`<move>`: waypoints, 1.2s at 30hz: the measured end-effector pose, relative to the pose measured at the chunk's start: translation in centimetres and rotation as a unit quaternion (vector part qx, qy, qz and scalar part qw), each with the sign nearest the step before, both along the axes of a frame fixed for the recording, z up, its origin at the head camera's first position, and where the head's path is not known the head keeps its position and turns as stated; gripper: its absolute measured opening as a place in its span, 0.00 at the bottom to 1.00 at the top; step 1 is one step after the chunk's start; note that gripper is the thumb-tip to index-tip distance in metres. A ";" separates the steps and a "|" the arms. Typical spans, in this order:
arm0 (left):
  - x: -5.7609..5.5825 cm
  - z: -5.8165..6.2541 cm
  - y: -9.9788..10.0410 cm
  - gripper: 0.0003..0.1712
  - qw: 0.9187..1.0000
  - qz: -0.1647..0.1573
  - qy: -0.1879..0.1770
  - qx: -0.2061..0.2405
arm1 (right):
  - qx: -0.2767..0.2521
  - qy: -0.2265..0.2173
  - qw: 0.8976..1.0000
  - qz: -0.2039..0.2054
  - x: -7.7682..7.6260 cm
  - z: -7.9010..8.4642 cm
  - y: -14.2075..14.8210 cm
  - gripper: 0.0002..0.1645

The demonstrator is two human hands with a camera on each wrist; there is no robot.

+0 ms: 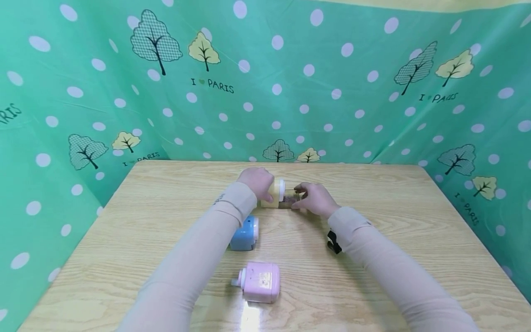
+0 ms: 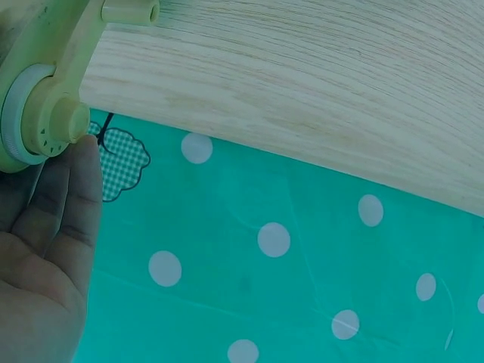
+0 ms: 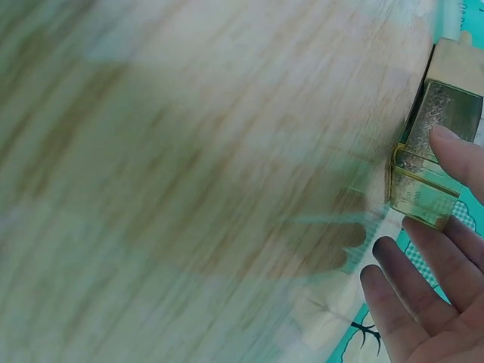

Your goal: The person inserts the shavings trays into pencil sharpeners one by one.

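Near the back of the table lies a yellow crank pencil sharpener (image 1: 271, 196). My left hand (image 1: 257, 183) grips its body from the left. Its crank (image 2: 130, 10) and a round, white-ringed dial (image 2: 44, 113) show in the left wrist view, the fingers close below them. Out of the sharpener's right side sticks a see-through shavings drawer (image 1: 288, 200) with dark shavings inside. My right hand (image 1: 316, 199) pinches the drawer's outer end. In the right wrist view the thumb (image 3: 458, 155) lies over the drawer, and the other fingers are spread around its end.
A blue sharpener (image 1: 244, 236), partly behind the left forearm, stands nearer on the wooden table (image 1: 307, 286). Closer still is a pink sharpener (image 1: 262, 282). A small black object (image 1: 333, 242) shows beside the right cuff. Green dotted cloth (image 1: 274, 106) hangs behind the table.
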State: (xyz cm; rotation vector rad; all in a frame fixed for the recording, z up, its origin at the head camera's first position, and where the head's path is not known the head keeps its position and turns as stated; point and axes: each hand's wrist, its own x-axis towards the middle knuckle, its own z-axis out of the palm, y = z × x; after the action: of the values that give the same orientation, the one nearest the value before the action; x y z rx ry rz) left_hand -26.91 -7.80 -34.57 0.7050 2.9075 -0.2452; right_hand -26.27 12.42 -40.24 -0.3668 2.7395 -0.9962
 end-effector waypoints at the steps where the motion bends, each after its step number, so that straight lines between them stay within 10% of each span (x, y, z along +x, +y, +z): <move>1: 0.0 0.0 0.0 0.27 1.000 -0.001 0.000 0.001 | 0.001 0.000 1.000 0.000 0.0 0.0 0.0 0.41; 36: 0.1 0.3 0.0 0.27 1.000 0.004 -0.012 0.004 | -0.017 -0.024 0.999 0.014 -0.3 -0.6 0.2 0.50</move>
State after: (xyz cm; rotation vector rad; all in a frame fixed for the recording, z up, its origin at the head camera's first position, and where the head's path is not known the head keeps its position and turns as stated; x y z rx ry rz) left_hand -26.81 -7.78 -34.31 0.6929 2.8905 -0.2229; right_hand -26.62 12.61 -40.84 -0.3808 2.6711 -1.0308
